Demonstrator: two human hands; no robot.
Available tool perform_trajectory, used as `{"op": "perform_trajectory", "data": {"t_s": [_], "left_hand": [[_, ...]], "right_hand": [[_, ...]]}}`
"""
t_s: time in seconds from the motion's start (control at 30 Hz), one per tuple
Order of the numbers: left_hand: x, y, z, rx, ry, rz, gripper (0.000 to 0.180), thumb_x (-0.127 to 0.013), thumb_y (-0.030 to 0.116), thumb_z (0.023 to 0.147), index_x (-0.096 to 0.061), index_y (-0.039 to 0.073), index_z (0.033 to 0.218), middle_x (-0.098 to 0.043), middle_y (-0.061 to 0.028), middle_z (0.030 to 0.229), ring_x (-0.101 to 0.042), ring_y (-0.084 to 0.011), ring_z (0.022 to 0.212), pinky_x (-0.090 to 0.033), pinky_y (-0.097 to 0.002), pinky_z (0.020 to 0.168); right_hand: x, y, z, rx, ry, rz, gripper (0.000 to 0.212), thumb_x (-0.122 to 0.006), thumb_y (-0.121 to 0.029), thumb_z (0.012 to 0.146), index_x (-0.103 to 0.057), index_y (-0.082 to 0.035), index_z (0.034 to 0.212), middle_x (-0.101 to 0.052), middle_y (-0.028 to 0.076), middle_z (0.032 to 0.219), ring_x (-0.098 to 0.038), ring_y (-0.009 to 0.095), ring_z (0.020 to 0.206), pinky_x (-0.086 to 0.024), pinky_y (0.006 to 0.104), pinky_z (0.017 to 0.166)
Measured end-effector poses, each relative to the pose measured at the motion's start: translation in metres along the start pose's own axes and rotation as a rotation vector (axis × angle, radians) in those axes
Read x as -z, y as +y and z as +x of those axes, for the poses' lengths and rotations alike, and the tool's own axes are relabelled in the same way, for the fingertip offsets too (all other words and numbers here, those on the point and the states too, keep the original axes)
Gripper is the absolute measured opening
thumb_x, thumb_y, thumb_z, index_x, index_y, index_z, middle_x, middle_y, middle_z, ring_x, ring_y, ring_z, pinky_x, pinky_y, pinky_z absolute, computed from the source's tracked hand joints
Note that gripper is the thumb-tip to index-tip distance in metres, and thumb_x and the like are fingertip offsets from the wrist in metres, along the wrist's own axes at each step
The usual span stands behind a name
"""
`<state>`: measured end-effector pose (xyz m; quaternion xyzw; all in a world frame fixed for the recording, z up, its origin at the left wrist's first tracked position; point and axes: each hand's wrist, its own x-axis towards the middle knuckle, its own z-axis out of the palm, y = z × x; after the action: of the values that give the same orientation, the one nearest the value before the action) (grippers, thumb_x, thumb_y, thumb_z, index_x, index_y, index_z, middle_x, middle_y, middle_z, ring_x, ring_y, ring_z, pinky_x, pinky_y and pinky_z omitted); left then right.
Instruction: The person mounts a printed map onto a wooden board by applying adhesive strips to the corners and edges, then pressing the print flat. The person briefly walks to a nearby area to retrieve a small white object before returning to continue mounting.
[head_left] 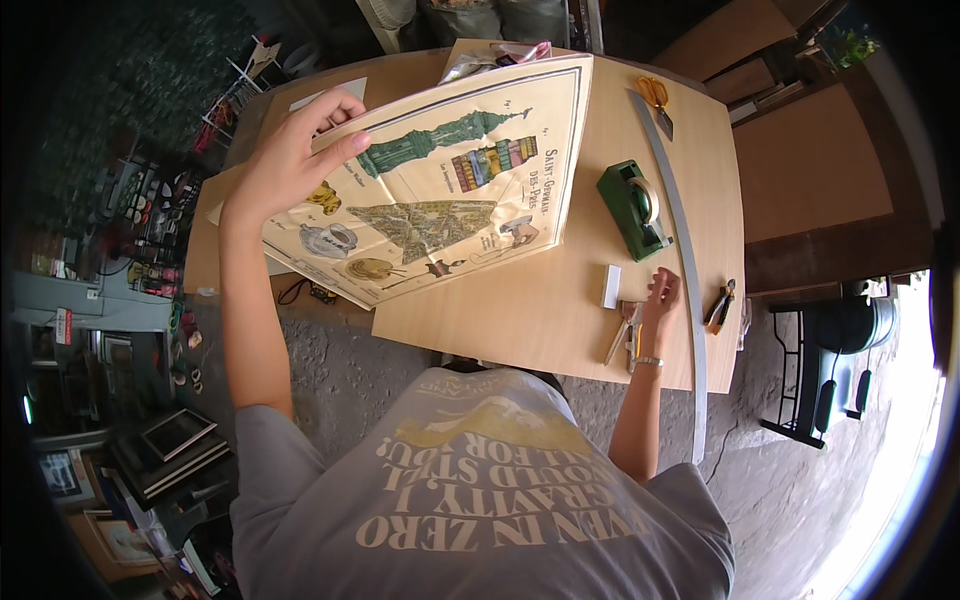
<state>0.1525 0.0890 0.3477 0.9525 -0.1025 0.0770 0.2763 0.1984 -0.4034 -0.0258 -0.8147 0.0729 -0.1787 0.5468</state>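
My left hand grips the upper left edge of a printed illustrated sheet, thumb on its face and fingers behind. The sheet is cream with coloured drawings and a dark border line; it looks stiff, its surface is slightly wavy, and it is tilted up off the table. My right hand is over the table's right part, fingers slightly bent and apart, with nothing seen in it. Close to it are a green tape dispenser, a small white block, and slim hand tools partly beside my wrist.
A long metal ruler runs down the right of the wooden table, past its front edge. Orange-handled scissors and pliers lie near it. Plastic-wrapped items sit at the back. Picture frames stack at lower left.
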Motion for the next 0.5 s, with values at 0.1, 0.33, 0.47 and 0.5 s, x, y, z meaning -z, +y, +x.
{"op": "perform_trajectory", "data": {"t_s": [0.1,0.33,0.47,0.5], "left_hand": [[-0.008,0.006,0.01,-0.02,0.028,0.044,0.027,-0.067,0.022,0.102,-0.06,0.0,0.116,-0.062,-0.0055,0.089,-0.057,-0.0141,0.087,-0.048,-0.0306,0.085],[-0.029,0.012,0.026,0.08,0.083,0.107,0.028,-0.063,0.032,0.104,-0.063,0.006,0.115,-0.062,-0.008,0.084,-0.057,-0.0159,0.079,-0.05,-0.0313,0.077],[-0.033,0.012,0.03,0.033,0.132,0.144,0.029,-0.061,0.032,0.105,-0.064,0.004,0.11,-0.066,-0.0106,0.087,-0.059,-0.017,0.079,-0.051,-0.0315,0.078],[-0.033,0.011,0.03,0.029,0.126,0.146,0.028,-0.061,0.031,0.105,-0.064,0.003,0.109,-0.067,-0.0111,0.088,-0.059,-0.0172,0.079,-0.051,-0.0315,0.078]], "right_hand": [[0.017,0.027,0.033,-0.057,0.086,0.053,0.031,-0.054,-0.029,0.109,-0.065,0.0,0.105,-0.069,0.009,0.09,-0.066,0.017,0.075,-0.055,0.0311,0.07],[0.037,0.045,0.09,-0.114,-0.267,0.016,0.038,-0.052,-0.04,0.109,-0.062,-0.008,0.128,-0.07,0.008,0.108,-0.07,0.016,0.09,-0.054,0.0315,0.076],[0.028,0.036,0.102,-0.152,-0.503,-0.019,0.05,-0.052,-0.041,0.108,-0.054,-0.008,0.146,-0.069,0.016,0.123,-0.073,0.022,0.093,-0.056,0.0351,0.084],[0.027,0.034,0.106,-0.184,-0.552,-0.024,0.05,-0.053,-0.041,0.108,-0.053,-0.009,0.146,-0.069,0.016,0.124,-0.073,0.022,0.094,-0.056,0.0355,0.084]]}}
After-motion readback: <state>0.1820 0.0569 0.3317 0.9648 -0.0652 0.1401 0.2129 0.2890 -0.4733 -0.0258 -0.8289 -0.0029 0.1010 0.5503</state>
